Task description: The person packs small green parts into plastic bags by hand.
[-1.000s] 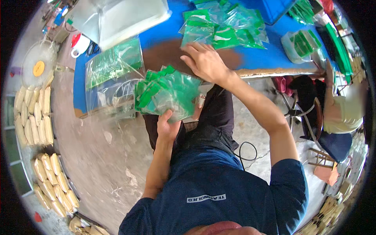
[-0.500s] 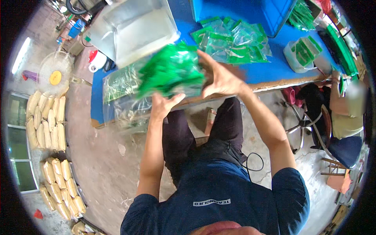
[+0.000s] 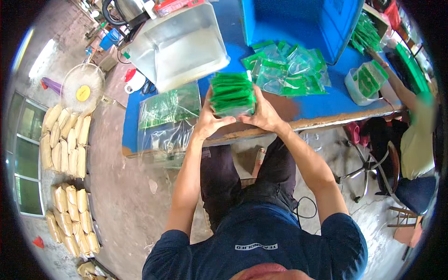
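Note:
Between my two hands, just over the table's front edge, I hold a thick stack of green-edged clear plastic bags point(image 3: 232, 93), its green edges facing up. My left hand point(image 3: 208, 122) presses on the stack's left side and my right hand point(image 3: 265, 113) on its right, the thumbs close together at the near side. Left of the stack lies a large clear plastic bag point(image 3: 168, 109) with green inside it, hanging partly over the edge. Loose green-edged bags point(image 3: 291, 70) are spread in a pile to the right, beyond my right hand.
On the blue table point(image 3: 133, 116) stand a tilted whitish bin point(image 3: 182, 51) and a blue crate point(image 3: 289, 23). A white tub point(image 3: 357, 91) holding green packets is at the right. A co-worker point(image 3: 415, 144) sits beyond it. Wrapped tan bundles point(image 3: 65, 144) are stacked at far left.
The stack, blurred and spread toward the left before, is now upright and even between my hands. My left hand has moved up along its side; the view has shifted slightly.

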Demonstrator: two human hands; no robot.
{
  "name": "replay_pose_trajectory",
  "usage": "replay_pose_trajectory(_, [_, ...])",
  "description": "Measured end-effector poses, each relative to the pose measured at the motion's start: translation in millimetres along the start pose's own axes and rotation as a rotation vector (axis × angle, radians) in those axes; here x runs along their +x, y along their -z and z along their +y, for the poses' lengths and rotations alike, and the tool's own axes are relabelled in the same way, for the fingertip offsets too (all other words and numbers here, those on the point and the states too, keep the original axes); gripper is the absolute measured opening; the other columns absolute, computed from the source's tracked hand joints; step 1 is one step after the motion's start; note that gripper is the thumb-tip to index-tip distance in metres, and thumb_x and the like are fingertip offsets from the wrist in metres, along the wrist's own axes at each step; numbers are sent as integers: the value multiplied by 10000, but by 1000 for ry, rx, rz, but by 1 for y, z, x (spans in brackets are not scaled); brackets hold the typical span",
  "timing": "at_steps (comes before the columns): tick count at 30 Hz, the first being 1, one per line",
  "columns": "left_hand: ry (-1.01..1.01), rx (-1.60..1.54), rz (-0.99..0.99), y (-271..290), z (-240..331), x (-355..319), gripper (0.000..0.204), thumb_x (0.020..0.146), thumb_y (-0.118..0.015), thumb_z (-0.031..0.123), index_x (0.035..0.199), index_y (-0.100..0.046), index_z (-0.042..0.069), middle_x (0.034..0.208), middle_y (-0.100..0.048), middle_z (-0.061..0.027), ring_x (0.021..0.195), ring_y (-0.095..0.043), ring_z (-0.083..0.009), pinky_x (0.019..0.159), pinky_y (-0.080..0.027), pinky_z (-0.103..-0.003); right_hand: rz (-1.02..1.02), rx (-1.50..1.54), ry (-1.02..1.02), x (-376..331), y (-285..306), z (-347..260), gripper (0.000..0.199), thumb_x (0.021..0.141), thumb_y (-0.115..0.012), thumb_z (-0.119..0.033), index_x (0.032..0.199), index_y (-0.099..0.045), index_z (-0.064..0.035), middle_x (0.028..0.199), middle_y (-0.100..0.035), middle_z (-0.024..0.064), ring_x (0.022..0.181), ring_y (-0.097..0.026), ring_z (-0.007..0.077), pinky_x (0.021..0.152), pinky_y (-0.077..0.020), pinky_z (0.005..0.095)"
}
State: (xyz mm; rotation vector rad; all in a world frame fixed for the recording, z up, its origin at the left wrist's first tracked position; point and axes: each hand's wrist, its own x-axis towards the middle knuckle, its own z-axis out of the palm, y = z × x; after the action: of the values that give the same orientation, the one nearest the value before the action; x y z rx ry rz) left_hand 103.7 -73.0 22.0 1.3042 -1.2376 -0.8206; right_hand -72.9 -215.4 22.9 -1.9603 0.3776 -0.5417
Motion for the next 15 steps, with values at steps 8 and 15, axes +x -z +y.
replay_pose_trajectory(8, [-56,-314,234,-22,-8,-4,1217,682,-866,46,1592,-59,88,1517,-403,-124,1384,-410,-255,1148,-338,-396,4,-11,22,-6,-1,2,1097,666,-922,-301,1465,-224,-22,1311,-554,262,1237,-551,385,1015,-449,451])
replay_pose_trajectory(15, [-160,-473,251,-31,16,-10,1288,664,-923,227,1593,-42,91,1507,-402,-126,1414,-361,-246,1168,-300,-412,-16,-49,99,-7,-1,-7,1061,641,-932,-358,1418,-287,-32,1274,-560,252,1222,-553,404,999,-461,467])
